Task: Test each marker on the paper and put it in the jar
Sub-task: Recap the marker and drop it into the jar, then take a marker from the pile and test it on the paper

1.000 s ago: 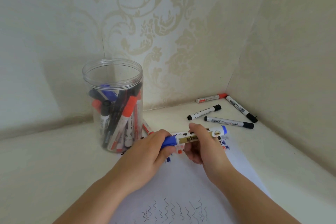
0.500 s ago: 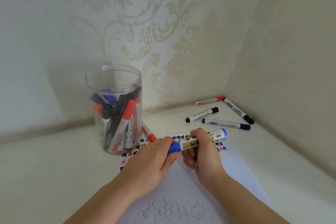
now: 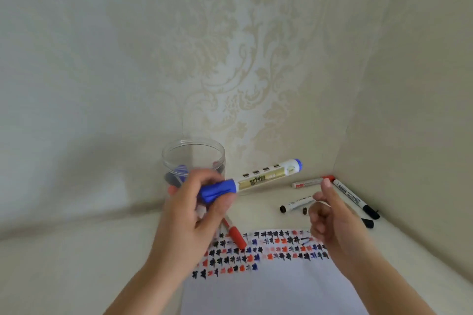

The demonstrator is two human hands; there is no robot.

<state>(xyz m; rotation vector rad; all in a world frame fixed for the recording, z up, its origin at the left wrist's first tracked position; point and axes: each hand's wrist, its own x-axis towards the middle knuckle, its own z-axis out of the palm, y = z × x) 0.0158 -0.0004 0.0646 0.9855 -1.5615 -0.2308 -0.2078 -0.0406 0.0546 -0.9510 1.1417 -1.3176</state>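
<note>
In a wallpapered corner (image 3: 256,71), pale ledge (image 3: 64,263), marked paper (image 3: 268,289)

1. The left hand (image 3: 197,210) is raised in front of the jar (image 3: 193,158), partly covering its lower wall, back of the hand toward the camera.
2. Its fingers and thumb are curled round the blue cap end of a marker (image 3: 249,181) (the white barrel sticks out up and to the right, away from the jar).
3. The left forearm runs down and left to the bottom edge of the view.
4. The right hand (image 3: 330,215) hangs right of the jar, apart from the marker, holding nothing.
5. Its fingers are loosely curled, one fingertip pointing up.
6. The right forearm slants down to the lower right.
</note>
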